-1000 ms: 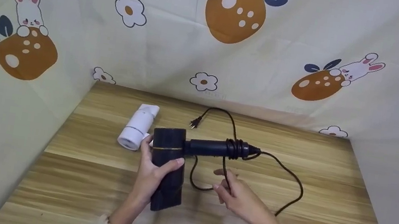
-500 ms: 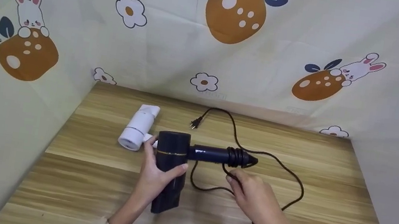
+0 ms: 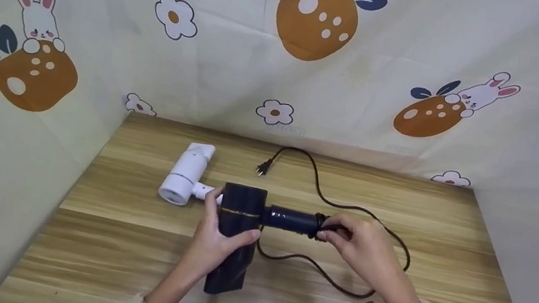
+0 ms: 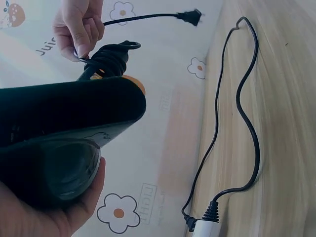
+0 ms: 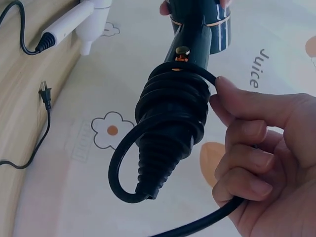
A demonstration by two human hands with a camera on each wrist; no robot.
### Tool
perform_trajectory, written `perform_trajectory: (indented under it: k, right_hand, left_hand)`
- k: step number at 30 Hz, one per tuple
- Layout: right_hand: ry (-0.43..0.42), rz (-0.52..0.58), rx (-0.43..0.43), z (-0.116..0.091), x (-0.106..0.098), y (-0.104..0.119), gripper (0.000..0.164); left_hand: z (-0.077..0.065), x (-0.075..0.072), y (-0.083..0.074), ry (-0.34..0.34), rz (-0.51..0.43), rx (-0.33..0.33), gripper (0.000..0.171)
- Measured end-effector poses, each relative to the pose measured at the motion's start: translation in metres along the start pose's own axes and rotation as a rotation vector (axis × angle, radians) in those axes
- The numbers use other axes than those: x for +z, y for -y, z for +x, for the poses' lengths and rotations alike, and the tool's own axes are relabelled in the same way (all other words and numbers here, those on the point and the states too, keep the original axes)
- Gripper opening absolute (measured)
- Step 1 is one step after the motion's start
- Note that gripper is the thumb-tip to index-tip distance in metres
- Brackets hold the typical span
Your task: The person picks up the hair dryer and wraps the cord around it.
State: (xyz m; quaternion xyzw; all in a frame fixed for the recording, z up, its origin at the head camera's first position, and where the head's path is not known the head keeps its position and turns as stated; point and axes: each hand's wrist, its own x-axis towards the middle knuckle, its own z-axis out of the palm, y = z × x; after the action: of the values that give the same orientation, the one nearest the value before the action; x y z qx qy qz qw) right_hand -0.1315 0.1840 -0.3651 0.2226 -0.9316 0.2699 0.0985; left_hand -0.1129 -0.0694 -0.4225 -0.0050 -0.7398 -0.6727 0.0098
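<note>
My left hand (image 3: 216, 242) grips the barrel of a dark blue hair dryer (image 3: 240, 222) with a gold band, held above the table. Its handle points right. Several turns of black power cord (image 5: 173, 94) are wound round the handle's end in the right wrist view. Thumb and forefinger of my right hand (image 5: 266, 138) pinch the cord beside these turns, and its loose length runs on through the curled fingers. That cord's plug (image 4: 190, 17) hangs beyond the right hand in the left wrist view. In the head view, the right hand covers the handle's end.
A white hair dryer (image 3: 185, 176) lies on the wooden table (image 3: 116, 246) at left, its handle partly behind the dark one. Its black cord (image 3: 317, 174) loops across the table to a two-pin plug (image 3: 263, 166). A patterned cloth (image 3: 217, 69) surrounds the table's back and sides.
My right hand has moved up and right to the handle's end, taking the cord round it. The dark hair dryer has shifted slightly right and down, showing more of the white dryer's handle.
</note>
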Motion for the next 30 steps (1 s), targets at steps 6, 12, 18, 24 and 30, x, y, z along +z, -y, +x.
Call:
perform_trajectory:
  k: [6,12,18,24,30]
  right_hand:
    - [0.052,0.104,-0.008,0.007,-0.001,-0.008,0.009]
    - [0.146,0.247,0.038,0.011,-0.004,-0.017,0.013]
    - [0.312,0.645,-0.031,0.015,-0.002,-0.04,0.01]
    - [0.346,0.947,-0.054,0.016,0.009,-0.052,0.02]
    - [0.178,0.996,-0.016,0.013,0.02,-0.038,0.028]
  left_hand:
    - [0.001,0.0,-0.001,0.008,0.025,-0.011,0.092]
    - [0.0,-0.003,0.0,0.09,0.0,-0.025,0.09]
    - [-0.003,-0.004,-0.001,0.235,-0.164,-0.076,0.081]
    - [-0.007,-0.003,-0.001,0.269,-0.308,-0.14,0.072]
    - [-0.009,-0.002,0.0,0.196,-0.377,-0.191,0.066]
